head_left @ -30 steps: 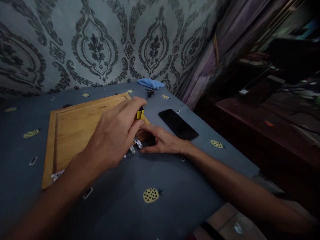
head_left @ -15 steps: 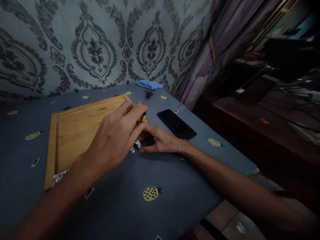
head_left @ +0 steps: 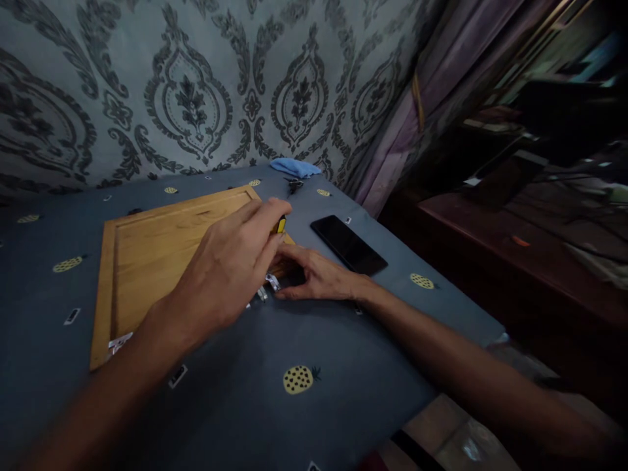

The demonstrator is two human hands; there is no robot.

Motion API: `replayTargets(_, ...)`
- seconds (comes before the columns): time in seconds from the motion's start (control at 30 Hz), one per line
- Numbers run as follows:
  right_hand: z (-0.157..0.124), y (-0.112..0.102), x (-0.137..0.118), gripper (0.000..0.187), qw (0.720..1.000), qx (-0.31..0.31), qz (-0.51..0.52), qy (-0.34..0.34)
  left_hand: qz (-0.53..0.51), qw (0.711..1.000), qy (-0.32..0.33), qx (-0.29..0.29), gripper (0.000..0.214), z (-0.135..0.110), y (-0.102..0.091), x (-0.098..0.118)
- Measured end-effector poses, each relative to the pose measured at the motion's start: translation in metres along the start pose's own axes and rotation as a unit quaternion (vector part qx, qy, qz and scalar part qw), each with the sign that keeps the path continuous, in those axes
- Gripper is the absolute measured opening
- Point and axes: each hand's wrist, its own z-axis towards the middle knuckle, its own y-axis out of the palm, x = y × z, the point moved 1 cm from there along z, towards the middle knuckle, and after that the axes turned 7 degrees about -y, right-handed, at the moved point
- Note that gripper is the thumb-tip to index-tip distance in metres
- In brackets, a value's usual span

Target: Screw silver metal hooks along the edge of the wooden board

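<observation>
A wooden board (head_left: 147, 255) lies on a table covered with a dark blue cloth (head_left: 275, 405) printed with yellow pineapples. My left hand (head_left: 226, 268) hovers over the board's near right corner, its fingers closed round a tool with a yellow and black handle (head_left: 280, 225). My right hand (head_left: 318, 276) rests on the cloth against that same corner, fingers curled at the board's edge beside a small metal hinge (head_left: 267, 286). Another metal hinge (head_left: 118, 343) sits at the board's near left corner.
A black phone (head_left: 349, 244) lies face up to the right of the board. Further back are a blue cloth (head_left: 294, 166) and a small dark object (head_left: 294, 185). A patterned wall backs the table; dark wooden furniture (head_left: 515, 261) stands at the right.
My left hand has shifted slightly on the yellow-handled tool, covering more of it. My right hand stays at the board's corner. The view has drifted a little.
</observation>
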Motion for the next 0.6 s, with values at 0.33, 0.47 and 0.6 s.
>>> replayTargets(0.33,0.0000,-0.0010,-0.0009,0.061,1.000,-0.006,-0.004,0.005,0.014,1.000,0.008,0.020,0.027,0.0001,-0.0008,-0.0041)
replayTargets(0.47,-0.0001,-0.0015,0.0000,0.064,1.000,-0.010,-0.003,0.005,-0.001,1.000,-0.010,0.004,0.031,0.0008,-0.0025,-0.0017)
replayTargets(0.6,-0.0004,-0.0012,0.0005,0.064,1.000,-0.009,-0.008,-0.005,0.001,1.000,-0.021,0.001,0.030,-0.0005,-0.0029,-0.0004)
